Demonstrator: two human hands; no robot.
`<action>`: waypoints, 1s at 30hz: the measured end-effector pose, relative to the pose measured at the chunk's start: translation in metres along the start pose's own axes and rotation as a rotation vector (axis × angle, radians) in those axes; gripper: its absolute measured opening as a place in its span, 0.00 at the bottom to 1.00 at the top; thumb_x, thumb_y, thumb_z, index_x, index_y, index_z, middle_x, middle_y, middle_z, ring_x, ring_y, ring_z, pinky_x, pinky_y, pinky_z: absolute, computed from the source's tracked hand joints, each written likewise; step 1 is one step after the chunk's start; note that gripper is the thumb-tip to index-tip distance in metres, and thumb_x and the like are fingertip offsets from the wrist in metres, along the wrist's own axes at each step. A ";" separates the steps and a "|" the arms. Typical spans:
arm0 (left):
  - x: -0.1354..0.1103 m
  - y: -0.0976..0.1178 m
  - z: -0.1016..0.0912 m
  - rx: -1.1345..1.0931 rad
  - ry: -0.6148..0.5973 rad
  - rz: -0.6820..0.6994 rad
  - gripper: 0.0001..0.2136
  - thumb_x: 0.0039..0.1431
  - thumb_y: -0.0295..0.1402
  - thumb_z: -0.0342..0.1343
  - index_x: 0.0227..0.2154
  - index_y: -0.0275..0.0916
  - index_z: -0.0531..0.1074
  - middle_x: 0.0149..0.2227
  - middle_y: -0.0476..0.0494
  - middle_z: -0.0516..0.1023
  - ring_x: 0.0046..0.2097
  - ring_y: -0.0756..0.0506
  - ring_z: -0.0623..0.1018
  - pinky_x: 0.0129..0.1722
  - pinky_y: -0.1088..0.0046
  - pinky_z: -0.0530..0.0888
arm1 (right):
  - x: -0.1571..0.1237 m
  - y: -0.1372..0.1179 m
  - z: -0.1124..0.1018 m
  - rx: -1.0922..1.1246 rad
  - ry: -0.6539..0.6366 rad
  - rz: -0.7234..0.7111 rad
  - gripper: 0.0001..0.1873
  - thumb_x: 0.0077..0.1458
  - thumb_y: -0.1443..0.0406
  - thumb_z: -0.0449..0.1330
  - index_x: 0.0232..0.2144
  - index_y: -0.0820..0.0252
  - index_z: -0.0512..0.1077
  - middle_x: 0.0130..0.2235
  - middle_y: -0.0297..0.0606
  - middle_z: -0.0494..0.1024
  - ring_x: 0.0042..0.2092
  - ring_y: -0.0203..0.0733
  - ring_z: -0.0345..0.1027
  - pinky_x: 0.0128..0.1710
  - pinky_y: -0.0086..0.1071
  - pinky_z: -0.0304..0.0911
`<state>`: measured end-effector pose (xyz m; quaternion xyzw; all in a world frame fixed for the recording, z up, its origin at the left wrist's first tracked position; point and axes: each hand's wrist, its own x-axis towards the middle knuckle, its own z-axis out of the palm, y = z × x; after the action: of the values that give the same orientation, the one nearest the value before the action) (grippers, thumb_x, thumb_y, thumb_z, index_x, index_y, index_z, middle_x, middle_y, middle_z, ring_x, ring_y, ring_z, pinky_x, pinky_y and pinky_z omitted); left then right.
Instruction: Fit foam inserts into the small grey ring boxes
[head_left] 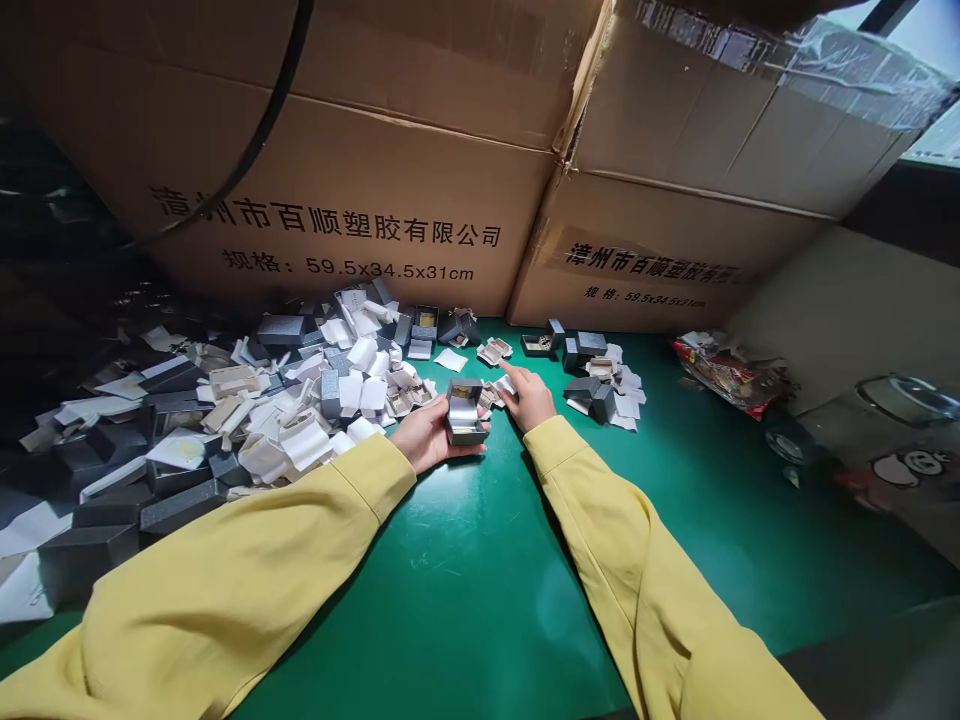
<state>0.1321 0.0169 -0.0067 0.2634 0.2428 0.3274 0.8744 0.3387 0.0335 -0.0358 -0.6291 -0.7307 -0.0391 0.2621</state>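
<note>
My left hand (426,432) is closed around a small open grey box (465,411), held just above the green table (480,580). My right hand (529,396) reaches to the right of that box, its fingers stretched over a small white insert (504,384) lying on the table; whether it grips the insert I cannot make out. Both arms wear yellow sleeves.
A big heap of grey boxes and white inserts (247,410) covers the left of the table. A smaller group of grey boxes (596,385) lies right of my hands. Two large cardboard cartons (390,170) stand behind. Crumpled wrappers (727,370) and a transparent container (892,420) sit far right.
</note>
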 end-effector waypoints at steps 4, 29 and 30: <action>0.004 0.004 -0.003 -0.015 0.144 0.108 0.15 0.62 0.31 0.42 0.50 0.37 0.61 0.41 0.35 0.75 0.43 0.38 0.76 0.40 0.55 0.73 | -0.011 -0.005 -0.002 0.096 -0.020 -0.011 0.26 0.50 0.68 0.55 0.54 0.58 0.62 0.51 0.42 0.69 0.49 0.46 0.62 0.47 0.38 0.59; 0.002 0.002 0.007 0.120 0.173 0.105 0.13 0.63 0.34 0.41 0.49 0.39 0.61 0.42 0.36 0.74 0.40 0.40 0.78 0.38 0.54 0.74 | -0.026 -0.022 -0.006 1.111 0.036 0.398 0.20 0.42 0.50 0.61 0.30 0.59 0.66 0.22 0.28 0.65 0.18 0.29 0.57 0.18 0.27 0.59; 0.001 0.002 0.008 0.123 0.176 0.107 0.14 0.63 0.34 0.41 0.49 0.39 0.60 0.42 0.36 0.74 0.40 0.41 0.78 0.38 0.55 0.74 | -0.026 -0.023 -0.006 1.141 0.057 0.387 0.20 0.43 0.50 0.60 0.30 0.58 0.63 0.22 0.27 0.65 0.18 0.29 0.57 0.18 0.27 0.59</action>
<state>0.1369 0.0168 0.0001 0.2995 0.3239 0.3799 0.8130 0.3211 0.0029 -0.0355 -0.5096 -0.5012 0.3906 0.5801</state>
